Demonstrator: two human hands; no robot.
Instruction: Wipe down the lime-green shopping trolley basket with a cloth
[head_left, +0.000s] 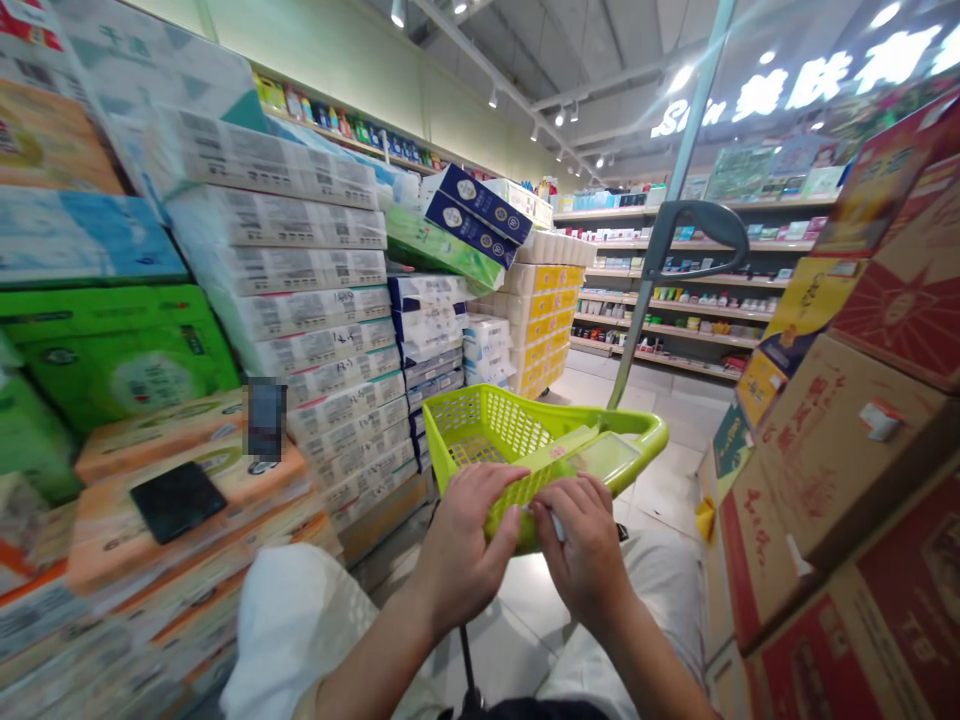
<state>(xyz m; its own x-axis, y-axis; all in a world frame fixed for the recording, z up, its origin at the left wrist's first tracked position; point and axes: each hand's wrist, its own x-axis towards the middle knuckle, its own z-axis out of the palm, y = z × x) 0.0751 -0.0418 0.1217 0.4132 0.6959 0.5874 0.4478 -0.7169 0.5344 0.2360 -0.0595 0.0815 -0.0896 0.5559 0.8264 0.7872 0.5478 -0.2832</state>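
Note:
In front of my knees stands a lime-green shopping basket (pixel 517 415) with perforated walls. A long pale-green box (pixel 559 452) and a clear-topped package (pixel 611 457) lie at its near right side. My left hand (pixel 472 530) is at the basket's near end, thumb and fingers apart, with green showing between them; whether it touches the basket I cannot tell. Just right of it, my right hand (pixel 581 540) is closed, fingers curled over a small white object (pixel 557 525) that is mostly hidden.
A grey pull handle (pixel 660 250) rises behind the basket. Tall stacks of wrapped paper packs (pixel 315 270) stand on the left, with a black phone-like slab (pixel 178 500) on the orange packs (pixel 97 530). Cardboard cartons (pixel 847 430) line the right. Stocked shelves (pixel 675 300) stand behind.

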